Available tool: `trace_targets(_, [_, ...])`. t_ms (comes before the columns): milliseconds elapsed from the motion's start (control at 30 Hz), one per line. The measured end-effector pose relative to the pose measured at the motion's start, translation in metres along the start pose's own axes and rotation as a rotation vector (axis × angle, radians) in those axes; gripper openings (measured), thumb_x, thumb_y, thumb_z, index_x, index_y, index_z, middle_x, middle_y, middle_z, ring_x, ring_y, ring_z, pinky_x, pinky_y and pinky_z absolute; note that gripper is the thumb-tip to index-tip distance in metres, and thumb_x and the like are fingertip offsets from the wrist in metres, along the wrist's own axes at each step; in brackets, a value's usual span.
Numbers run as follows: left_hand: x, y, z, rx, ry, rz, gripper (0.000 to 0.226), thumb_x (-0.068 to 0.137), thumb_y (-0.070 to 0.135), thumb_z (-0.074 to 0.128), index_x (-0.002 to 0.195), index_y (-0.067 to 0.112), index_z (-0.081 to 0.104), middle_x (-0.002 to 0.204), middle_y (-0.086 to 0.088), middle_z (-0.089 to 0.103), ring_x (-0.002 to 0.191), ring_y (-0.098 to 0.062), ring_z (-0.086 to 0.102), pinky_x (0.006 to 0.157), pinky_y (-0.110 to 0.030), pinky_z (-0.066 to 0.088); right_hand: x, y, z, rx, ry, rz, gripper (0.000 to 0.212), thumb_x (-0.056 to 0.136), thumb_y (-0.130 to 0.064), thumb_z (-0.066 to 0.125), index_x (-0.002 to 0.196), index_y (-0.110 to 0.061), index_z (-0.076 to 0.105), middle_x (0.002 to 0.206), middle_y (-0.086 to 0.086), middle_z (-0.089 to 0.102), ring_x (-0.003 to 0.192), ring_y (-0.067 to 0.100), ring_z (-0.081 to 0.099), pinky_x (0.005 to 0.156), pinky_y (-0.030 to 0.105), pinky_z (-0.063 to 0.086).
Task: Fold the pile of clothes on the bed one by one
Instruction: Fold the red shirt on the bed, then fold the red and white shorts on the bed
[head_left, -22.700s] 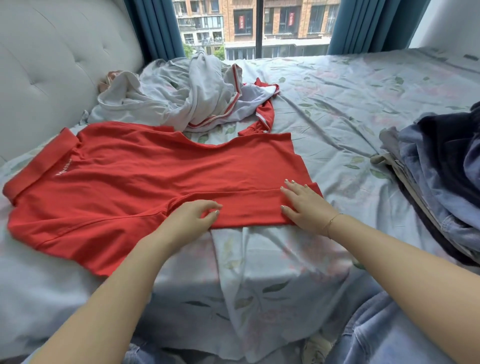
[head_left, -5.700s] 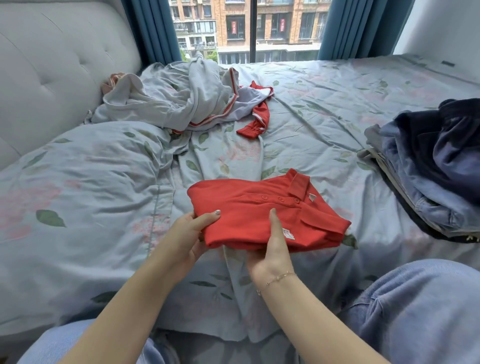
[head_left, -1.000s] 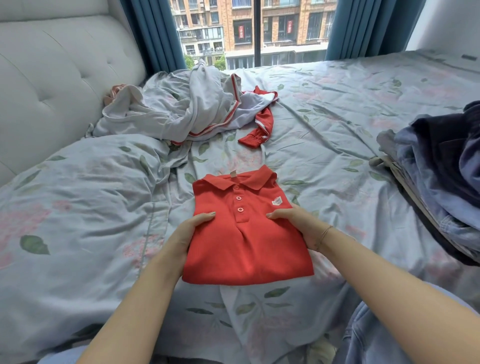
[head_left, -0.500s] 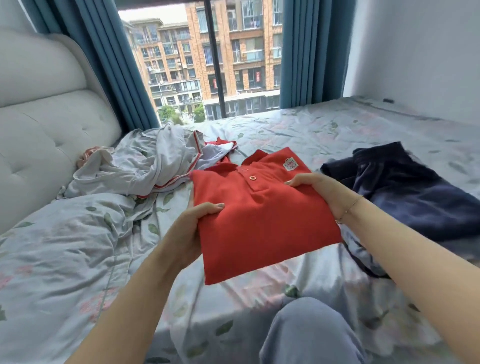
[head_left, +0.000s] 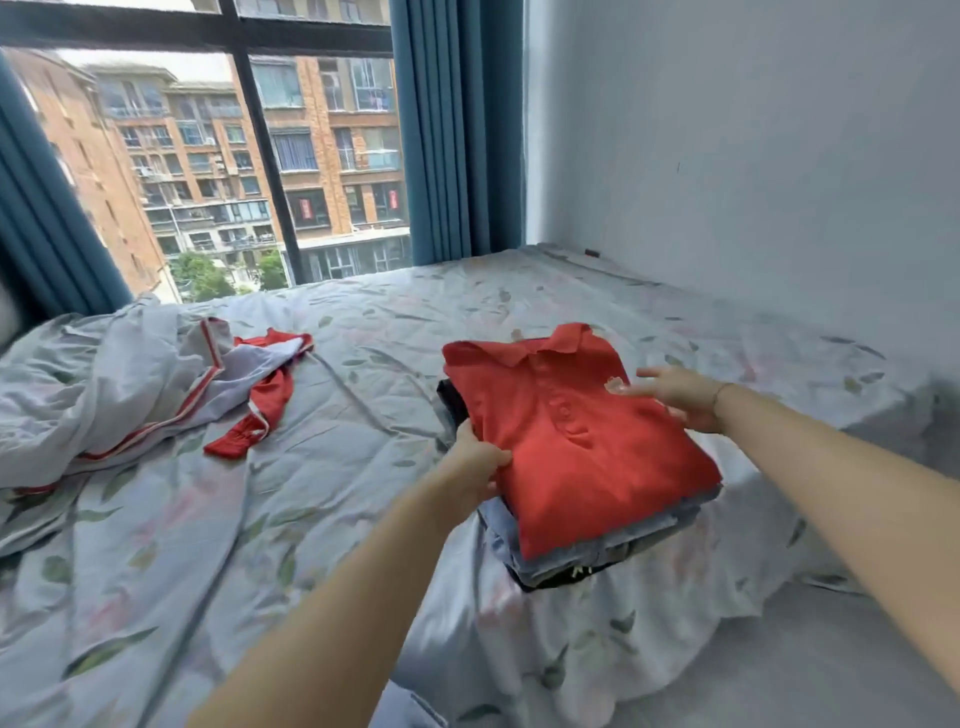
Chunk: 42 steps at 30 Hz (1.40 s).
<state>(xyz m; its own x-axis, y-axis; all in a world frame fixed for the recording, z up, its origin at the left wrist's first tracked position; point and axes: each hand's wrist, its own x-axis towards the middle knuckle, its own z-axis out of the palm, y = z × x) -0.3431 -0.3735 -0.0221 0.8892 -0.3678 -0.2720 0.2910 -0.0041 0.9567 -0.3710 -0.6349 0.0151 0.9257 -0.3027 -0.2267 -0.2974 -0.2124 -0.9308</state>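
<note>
Folded red polo shirt (head_left: 571, 436) lies face up on top of a stack of folded clothes (head_left: 597, 551) at the right side of the bed (head_left: 363, 415), near its right edge. Its collar points to the far side, toward the window (head_left: 208, 171), and its long axis runs from far left to near right, tilted a little against the stack below. The button placket runs down the middle of the front, and a small chest badge sits just under the fingertips of the right hand.

Left hand (head_left: 480, 460) grips the shirt's left edge, thumb on top of the red cloth and the other fingers curled under it, between the shirt and the dark garment beneath. Right hand (head_left: 675, 395) is spread wide, fingers straight and blurred, at the shirt's right edge with the fingertips over the badge area; whether the palm presses the cloth or floats just above it cannot be told. A thin bracelet (head_left: 719, 395) circles that wrist.

On the left of the bed lies an unfolded heap of pale grey clothes (head_left: 104, 384) with red trim, and a red sleeve (head_left: 254, 415) trails from it toward the middle. Blue curtains (head_left: 452, 130) hang on either side of the window, and a plain wall (head_left: 753, 156) runs along the right.
</note>
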Motion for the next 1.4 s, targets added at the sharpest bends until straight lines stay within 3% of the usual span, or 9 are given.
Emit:
trace_targets(233, [0.004, -0.028, -0.002, -0.085, 0.131, 0.207, 0.084, 0.086, -0.022, 0.041, 0.139, 0.042, 0.028, 0.108, -0.004, 0.064, 0.076, -0.009, 0.061, 0.061, -0.022, 0.051, 0.024, 0.021, 0.011, -0.033, 0.143, -0.249, 0.048, 0.088, 0.005, 0.062, 0.133, -0.008, 0.053, 0.119, 0.009, 0.060, 0.105, 0.016, 0.056, 0.083, 0.021, 0.048])
trace_targets(367, [0.012, -0.015, 0.002, -0.012, 0.178, 0.234, 0.071, 0.084, -0.019, 0.040, 0.138, 0.028, 0.040, 0.106, -0.011, 0.059, 0.073, -0.014, 0.057, 0.062, -0.024, 0.051, 0.034, 0.016, 0.015, -0.117, 0.239, -0.327, 0.044, 0.086, 0.002, 0.065, 0.129, -0.009, 0.058, 0.122, 0.012, 0.061, 0.110, 0.020, 0.058, 0.097, 0.031, 0.046])
trace_targets(467, [0.009, -0.005, 0.007, 0.364, 0.289, 0.139, 0.065, 0.084, -0.006, 0.041, 0.142, 0.022, 0.039, 0.138, -0.016, 0.041, 0.098, -0.025, 0.056, 0.080, -0.032, 0.049, 0.036, 0.017, 0.014, -0.439, 0.291, -0.332, 0.048, 0.088, -0.012, 0.066, 0.133, -0.007, 0.054, 0.135, 0.013, 0.055, 0.120, 0.028, 0.055, 0.103, 0.033, 0.039])
trace_targets(567, [-0.007, 0.001, 0.028, 0.974, 0.386, 0.343, 0.061, 0.093, 0.019, 0.045, 0.151, 0.026, 0.024, 0.161, -0.004, -0.004, 0.146, -0.026, 0.010, 0.116, -0.045, 0.017, 0.021, 0.015, 0.023, -0.618, 0.302, -0.574, 0.049, 0.092, -0.017, 0.060, 0.139, -0.010, 0.049, 0.148, 0.010, 0.040, 0.135, 0.026, 0.040, 0.113, 0.033, 0.028])
trace_targets(633, [-0.007, -0.002, 0.046, 1.207, 0.288, 0.521, 0.057, 0.098, 0.032, 0.038, 0.152, 0.031, 0.021, 0.163, 0.003, -0.007, 0.149, -0.018, -0.008, 0.120, -0.046, -0.001, 0.008, 0.020, 0.036, -0.768, 0.182, -0.676, 0.053, 0.095, -0.030, 0.055, 0.145, -0.018, 0.043, 0.155, 0.003, 0.032, 0.143, 0.021, 0.028, 0.117, 0.032, 0.019])
trace_targets(733, [0.010, -0.022, 0.051, 1.421, 0.144, 0.412, 0.056, 0.099, 0.045, 0.024, 0.153, 0.035, 0.018, 0.164, 0.002, -0.006, 0.148, -0.016, -0.017, 0.118, -0.050, -0.012, -0.002, 0.040, 0.054, -1.094, 0.051, -0.580, 0.079, 0.084, -0.068, 0.019, 0.153, -0.028, 0.021, 0.161, 0.000, 0.014, 0.148, 0.017, 0.014, 0.119, 0.033, 0.010])
trace_targets(833, [0.020, -0.030, 0.042, 1.404, 0.091, 0.342, 0.056, 0.099, 0.051, 0.019, 0.153, 0.040, 0.014, 0.163, 0.005, -0.005, 0.149, -0.014, -0.014, 0.118, -0.050, -0.011, 0.004, 0.050, 0.060, -1.164, 0.076, -0.501, 0.093, 0.070, -0.068, -0.006, 0.153, -0.031, 0.012, 0.162, -0.002, 0.007, 0.149, 0.014, 0.006, 0.120, 0.037, 0.006])
trace_targets(1000, [0.006, -0.017, 0.031, 1.477, 0.140, 0.357, 0.060, 0.097, 0.057, 0.022, 0.154, 0.038, 0.012, 0.164, 0.001, -0.003, 0.150, -0.017, -0.006, 0.120, -0.047, -0.003, -0.015, 0.035, 0.069, -1.109, 0.088, -0.492, 0.060, 0.100, -0.051, 0.024, 0.154, -0.028, 0.011, 0.162, -0.003, 0.006, 0.149, 0.013, 0.003, 0.120, 0.038, 0.004])
trace_targets(1400, [-0.091, 0.018, -0.151, 1.567, 0.457, 0.307, 0.063, 0.099, 0.053, 0.030, 0.154, 0.035, 0.005, 0.164, -0.001, -0.005, 0.150, -0.021, -0.003, 0.121, -0.044, 0.005, -0.067, -0.042, 0.209, -1.093, -0.034, -0.806, 0.061, 0.099, -0.047, 0.036, 0.153, -0.023, 0.019, 0.161, 0.004, 0.016, 0.147, 0.019, 0.015, 0.119, 0.032, 0.013])
